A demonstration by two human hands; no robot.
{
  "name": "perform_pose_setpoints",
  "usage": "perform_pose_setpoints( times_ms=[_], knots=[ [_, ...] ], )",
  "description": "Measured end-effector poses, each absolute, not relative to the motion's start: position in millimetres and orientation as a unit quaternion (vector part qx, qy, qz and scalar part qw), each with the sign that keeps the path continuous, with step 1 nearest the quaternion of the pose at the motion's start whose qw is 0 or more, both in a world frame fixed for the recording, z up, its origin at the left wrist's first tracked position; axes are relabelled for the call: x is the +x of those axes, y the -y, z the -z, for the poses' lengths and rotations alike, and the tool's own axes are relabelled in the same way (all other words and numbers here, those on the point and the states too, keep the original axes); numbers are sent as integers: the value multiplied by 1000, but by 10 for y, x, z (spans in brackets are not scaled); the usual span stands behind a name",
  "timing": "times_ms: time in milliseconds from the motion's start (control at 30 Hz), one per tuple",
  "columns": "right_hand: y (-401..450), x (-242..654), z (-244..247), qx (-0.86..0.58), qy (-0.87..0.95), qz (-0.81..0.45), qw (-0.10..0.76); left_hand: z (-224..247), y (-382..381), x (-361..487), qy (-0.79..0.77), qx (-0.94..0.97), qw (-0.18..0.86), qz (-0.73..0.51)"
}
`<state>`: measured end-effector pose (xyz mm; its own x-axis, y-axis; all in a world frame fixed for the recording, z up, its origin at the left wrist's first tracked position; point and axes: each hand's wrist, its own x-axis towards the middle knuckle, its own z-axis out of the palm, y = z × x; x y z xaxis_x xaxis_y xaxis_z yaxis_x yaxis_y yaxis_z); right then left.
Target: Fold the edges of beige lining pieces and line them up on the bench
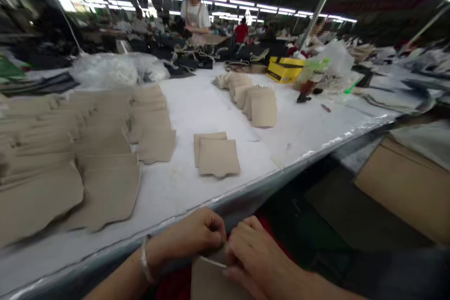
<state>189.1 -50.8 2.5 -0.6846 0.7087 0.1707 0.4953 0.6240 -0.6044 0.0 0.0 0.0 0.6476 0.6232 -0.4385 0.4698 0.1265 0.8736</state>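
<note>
Just in front of the table's near edge, my left hand (202, 232) is closed in a pinch, with a bracelet at its wrist. My right hand (255, 253) is beside it, fingers curled over the top of a beige fabric piece (209, 281) that shows a pale strip along its upper edge. Both hands meet at that edge, and the fingers hide part of it. Two similar beige pieces (220, 157) lie overlapped on the table beyond my hands.
Stacks of beige panels (105, 187) cover the left of the white table (176, 197). A fanned row of beige pieces (263, 108), a yellow box (284, 69) and plastic bags (119, 69) lie farther back. A cardboard box (404, 187) stands right. A co-worker (197, 14) stands beyond.
</note>
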Motion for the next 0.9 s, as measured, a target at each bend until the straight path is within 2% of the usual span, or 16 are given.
perform_pose_setpoints(
  times_ms=[167, 300, 667, 900],
  knots=[
    [546, 2020, -89, -426, 822, -308, 220, -74, 160, -161, -464, 624, 624, -79],
    [517, 2014, -55, -402, 833, -310, 219, -126, 295, -239, -468, 616, 631, -68],
    [461, 1990, 73, -402, 855, -270, 185, -69, 357, -170, -496, 659, 561, -73],
    [434, 1998, 81, -417, 836, -311, 175, -46, 378, -141, -499, 664, 553, -63]
  ],
)
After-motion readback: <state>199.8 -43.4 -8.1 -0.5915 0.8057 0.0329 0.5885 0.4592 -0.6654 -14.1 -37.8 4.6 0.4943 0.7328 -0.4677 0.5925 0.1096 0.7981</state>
